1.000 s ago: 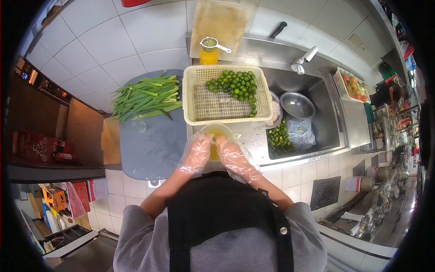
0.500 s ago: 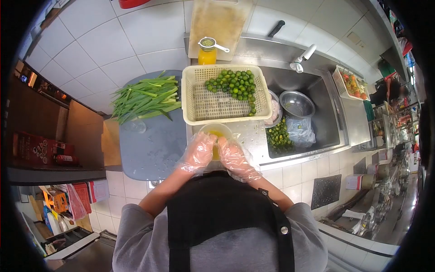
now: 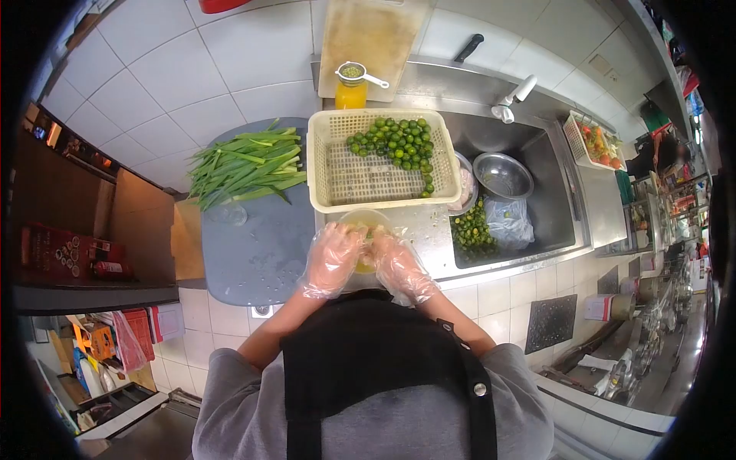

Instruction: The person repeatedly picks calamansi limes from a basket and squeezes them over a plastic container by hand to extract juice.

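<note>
My left hand (image 3: 336, 257) and my right hand (image 3: 396, 264), both in clear plastic gloves, meet over a clear round container (image 3: 364, 217) that holds yellowish liquid. The fingers of both hands are bent and pressed together near the middle of the container. Whatever they pinch is small and mostly hidden by the fingers and the shiny plastic. Just beyond the container stands a cream plastic basket (image 3: 326, 205), with small green limes (image 3: 402, 142) heaped on its right side.
Green leafy stalks (image 3: 249, 165) lie on a grey board (image 3: 261, 264) at left, beside a clear glass (image 3: 236, 215). A strainer (image 3: 353, 72) rests on a jar of orange liquid (image 3: 350, 96). The sink (image 3: 525, 130) holds a metal bowl (image 3: 502, 176), a plastic bag (image 3: 509, 224) and squeezed lime halves (image 3: 474, 231).
Both hands have turned slightly and their fingers have shifted over the container, the left hand tilting more upright. The basket, limes and stalks stay where they were.
</note>
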The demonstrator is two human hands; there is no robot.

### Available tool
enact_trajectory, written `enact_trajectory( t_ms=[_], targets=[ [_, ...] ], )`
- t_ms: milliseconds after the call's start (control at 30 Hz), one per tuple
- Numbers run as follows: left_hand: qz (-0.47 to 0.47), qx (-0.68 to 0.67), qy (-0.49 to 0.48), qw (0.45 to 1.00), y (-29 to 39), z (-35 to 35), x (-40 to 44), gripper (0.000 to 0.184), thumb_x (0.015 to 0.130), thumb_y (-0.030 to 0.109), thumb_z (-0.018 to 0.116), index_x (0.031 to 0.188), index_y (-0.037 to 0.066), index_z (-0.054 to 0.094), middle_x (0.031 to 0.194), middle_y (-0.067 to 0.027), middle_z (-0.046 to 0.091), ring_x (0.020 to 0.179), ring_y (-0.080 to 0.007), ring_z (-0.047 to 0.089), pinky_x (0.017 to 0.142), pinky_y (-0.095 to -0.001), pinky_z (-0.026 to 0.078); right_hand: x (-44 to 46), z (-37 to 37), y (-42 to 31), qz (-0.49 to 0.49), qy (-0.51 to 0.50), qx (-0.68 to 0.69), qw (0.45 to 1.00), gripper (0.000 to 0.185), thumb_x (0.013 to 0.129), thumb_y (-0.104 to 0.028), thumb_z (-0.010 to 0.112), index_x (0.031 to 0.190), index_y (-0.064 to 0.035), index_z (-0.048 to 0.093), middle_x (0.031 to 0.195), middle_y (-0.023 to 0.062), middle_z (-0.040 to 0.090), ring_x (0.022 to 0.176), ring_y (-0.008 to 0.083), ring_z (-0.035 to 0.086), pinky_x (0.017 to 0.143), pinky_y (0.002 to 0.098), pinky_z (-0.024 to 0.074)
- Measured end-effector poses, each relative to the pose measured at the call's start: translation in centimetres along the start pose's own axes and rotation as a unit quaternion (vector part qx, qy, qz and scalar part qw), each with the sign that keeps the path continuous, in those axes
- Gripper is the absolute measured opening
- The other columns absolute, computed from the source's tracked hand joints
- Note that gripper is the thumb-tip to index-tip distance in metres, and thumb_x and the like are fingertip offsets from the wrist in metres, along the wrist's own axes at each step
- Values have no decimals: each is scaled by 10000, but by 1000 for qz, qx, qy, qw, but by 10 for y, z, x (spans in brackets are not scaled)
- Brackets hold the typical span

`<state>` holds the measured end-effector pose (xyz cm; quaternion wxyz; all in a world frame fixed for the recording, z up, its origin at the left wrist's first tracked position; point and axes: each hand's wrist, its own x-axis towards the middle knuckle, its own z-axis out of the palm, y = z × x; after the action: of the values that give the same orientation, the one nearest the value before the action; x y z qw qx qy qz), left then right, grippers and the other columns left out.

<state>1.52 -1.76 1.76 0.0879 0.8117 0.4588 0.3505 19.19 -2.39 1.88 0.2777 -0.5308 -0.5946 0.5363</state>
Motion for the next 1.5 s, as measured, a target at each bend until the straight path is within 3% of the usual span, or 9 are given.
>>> enact_trajectory(
  t_ms=[233, 400, 533, 700, 1000, 1200, 1300, 1367, 1500],
  targets=[
    [16, -24, -30, 999, 10, -4, 2, 222, 820, 107, 658, 1036, 99, 713, 1008, -109, 669, 905, -332, 621, 801, -435, 509, 2, -3, -3, 111, 41, 388, 914, 305, 1025, -321, 567, 1218, -91, 623, 1059, 12, 646, 919, 151, 603, 833, 289, 507],
    [-3, -83, 13, 996, -1, 2, -3, 215, 811, 52, 684, 1016, 101, 728, 1010, -105, 698, 882, -318, 637, 757, -414, 509, 1, -112, -2, -21, 231, -147, 961, 295, 1027, -295, 524, 1130, -41, 632, 1029, 152, 669, 885, 243, 625, 830, 376, 513],
    [3, -120, -6, 993, -7, 6, -10, 231, 797, 7, 671, 1005, 89, 730, 1006, -105, 713, 879, -317, 649, 763, -404, 515, 3, -157, 23, -27, 420, -620, 662, 192, 913, -123, 548, 1059, -44, 644, 963, 167, 668, 918, 362, 647, 805, 459, 524],
    [13, -128, -5, 992, -6, 7, -12, 239, 787, -4, 667, 1000, 84, 729, 976, -103, 716, 855, -315, 657, 750, -401, 522, 99, -150, 40, -213, 208, -463, 835, 215, 927, -146, 518, 1043, -62, 678, 1045, 168, 685, 969, 337, 657, 821, 450, 528],
    [7, -102, -6, 995, -2, -7, -16, 202, 787, -18, 649, 947, 85, 717, 987, -104, 723, 863, -317, 672, 728, -409, 530, 240, -104, 118, 12, 106, -516, 850, 243, 928, -201, 537, 979, -30, 702, 1042, 205, 692, 982, 358, 681, 848, 446, 541],
    [-41, -138, 44, 989, -3, 4, -17, 174, 877, 29, 642, 1033, 57, 715, 1019, -113, 718, 885, -277, 694, 790, -380, 549, 152, -97, 23, -97, 49, -275, 955, 312, 898, -300, 663, 1079, -49, 705, 1029, 135, 717, 984, 292, 683, 876, 399, 535],
    [-286, -312, 6, 906, 6, 5, -5, 188, 949, 87, 626, 1118, 31, 688, 1028, -97, 714, 910, -180, 684, 811, -331, 545, 82, -74, -42, -69, -77, -50, 993, 312, 906, -288, 683, 1112, -55, 699, 1069, 124, 707, 1045, 252, 665, 905, 380, 522],
    [-381, -405, 23, 831, 9, 5, 6, 194, 969, 133, 623, 1116, 19, 678, 1032, -114, 710, 879, -139, 676, 807, -295, 533, 51, -59, -45, -217, -36, -252, 942, 322, 907, -250, 692, 1149, -37, 684, 1121, 144, 692, 1030, 250, 670, 908, 366, 526],
    [-334, -348, -1, 876, -2, 17, -5, 216, 965, 125, 632, 1147, 12, 662, 1028, -104, 710, 923, -121, 668, 818, -306, 532, 29, -30, -25, -102, -51, -45, 992, 365, 903, -244, 691, 1167, 7, 661, 1147, 188, 678, 1047, 281, 666, 932, 364, 517]
  ],
)
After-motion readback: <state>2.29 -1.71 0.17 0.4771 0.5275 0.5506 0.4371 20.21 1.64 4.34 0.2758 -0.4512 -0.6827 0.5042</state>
